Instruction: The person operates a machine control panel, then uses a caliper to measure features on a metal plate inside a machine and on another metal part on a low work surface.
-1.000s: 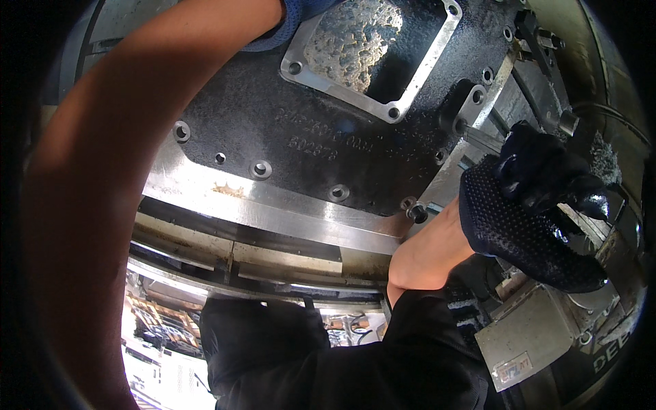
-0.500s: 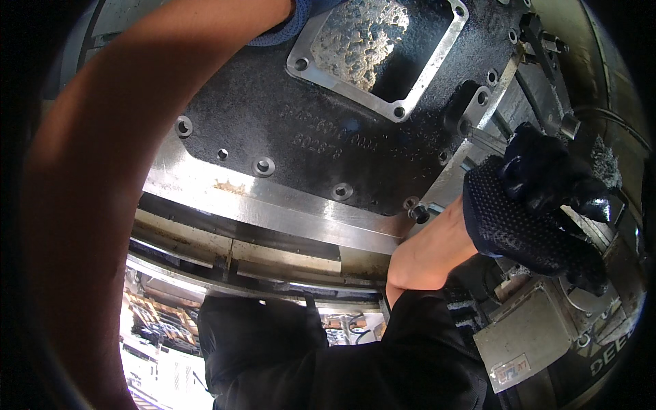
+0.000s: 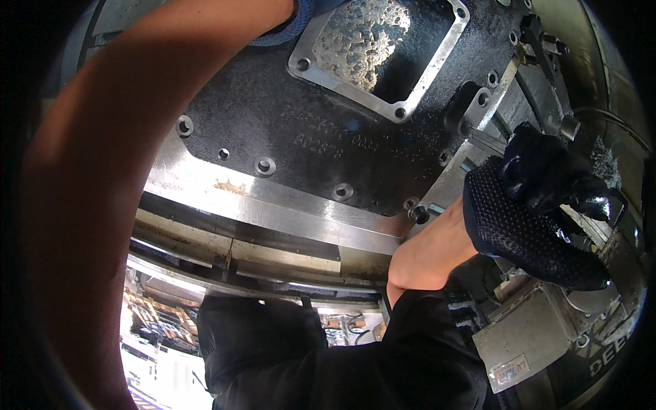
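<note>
My left arm arches up the left side to the top edge, where only the blue glove cuff of my left hand (image 3: 290,22) shows; its fingers lie outside the picture. Below that cuff is a large black cast metal plate (image 3: 260,116) with bolt holes and a bright machined edge. In it is a rectangular opening with a raised metal rim (image 3: 355,99). On the right, my right hand (image 3: 536,205), in a dark dotted glove, reaches over metal fixture parts. Its fingers are bent and its thumb stands well apart from them. Between them shows a metal bar (image 3: 589,227), and nothing held is visible.
Metal shavings (image 3: 605,164) cling to the fixture beside my right hand. A clamp (image 3: 543,51) stands at the upper right. Below the right hand is a grey metal box (image 3: 526,338) with a label. Metal ledges (image 3: 287,263) run between the plate and my body.
The thumb of my right hand has stretched slightly outward, away from the fingers. My left arm and the plate look almost unchanged.
</note>
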`<action>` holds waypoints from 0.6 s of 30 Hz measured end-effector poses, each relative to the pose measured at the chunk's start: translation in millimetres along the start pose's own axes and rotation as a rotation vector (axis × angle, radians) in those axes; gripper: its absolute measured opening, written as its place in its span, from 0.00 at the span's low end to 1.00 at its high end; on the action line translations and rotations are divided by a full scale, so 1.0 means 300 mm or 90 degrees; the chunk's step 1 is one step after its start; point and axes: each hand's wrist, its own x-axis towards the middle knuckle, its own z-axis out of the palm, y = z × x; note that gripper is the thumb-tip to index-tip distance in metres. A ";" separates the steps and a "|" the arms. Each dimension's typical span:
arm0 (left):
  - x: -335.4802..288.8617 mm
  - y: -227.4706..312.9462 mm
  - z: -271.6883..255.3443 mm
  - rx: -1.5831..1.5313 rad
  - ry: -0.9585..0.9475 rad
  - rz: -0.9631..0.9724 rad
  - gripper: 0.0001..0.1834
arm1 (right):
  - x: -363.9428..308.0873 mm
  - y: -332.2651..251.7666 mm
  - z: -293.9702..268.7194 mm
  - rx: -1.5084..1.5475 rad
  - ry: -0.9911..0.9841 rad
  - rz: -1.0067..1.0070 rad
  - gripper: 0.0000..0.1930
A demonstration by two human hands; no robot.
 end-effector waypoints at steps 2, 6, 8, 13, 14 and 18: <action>0.001 0.002 0.000 0.001 0.000 -0.001 0.50 | 0.008 -0.002 0.003 0.000 -0.001 0.004 0.22; 0.031 -0.019 0.019 0.023 -0.033 -0.022 0.51 | 0.006 0.001 0.003 0.004 0.000 0.017 0.21; 0.033 -0.019 0.036 0.020 -0.045 -0.033 0.51 | 0.007 0.001 0.001 0.000 0.002 0.016 0.21; 0.003 0.003 0.000 0.010 -0.013 -0.020 0.51 | 0.007 0.006 0.004 -0.007 -0.002 0.022 0.20; 0.002 0.002 -0.001 0.009 -0.012 -0.017 0.51 | 0.009 0.006 0.004 -0.006 -0.003 0.025 0.20; -0.001 0.023 -0.018 0.004 -0.019 -0.030 0.51 | 0.012 -0.001 0.008 -0.001 -0.007 0.045 0.20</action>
